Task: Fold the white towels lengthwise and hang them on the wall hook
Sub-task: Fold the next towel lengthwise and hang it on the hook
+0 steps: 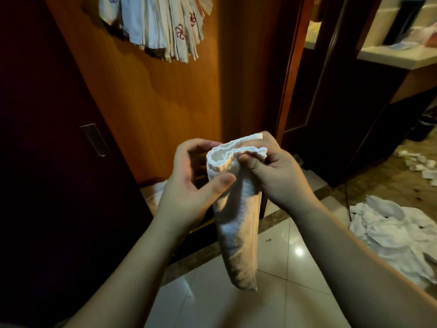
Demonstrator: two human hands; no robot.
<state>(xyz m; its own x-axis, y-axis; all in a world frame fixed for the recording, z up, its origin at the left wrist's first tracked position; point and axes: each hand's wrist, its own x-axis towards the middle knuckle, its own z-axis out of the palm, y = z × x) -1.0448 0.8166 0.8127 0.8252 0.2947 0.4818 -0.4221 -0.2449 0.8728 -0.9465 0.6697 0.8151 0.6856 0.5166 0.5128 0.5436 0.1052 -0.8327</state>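
Towel [236,223]: white, folded into a narrow strip, long axis near vertical, hanging from chest height toward the tiled floor [279,261]. Left hand [189,183]: thumb pressed on the towel's upper front, fingers curled behind. Right hand [276,171]: pinching the top edge. Hung towels [163,27]: upper left on the wall; hook apparently hidden beneath them. Pile [392,235]: white cloth, floor right.
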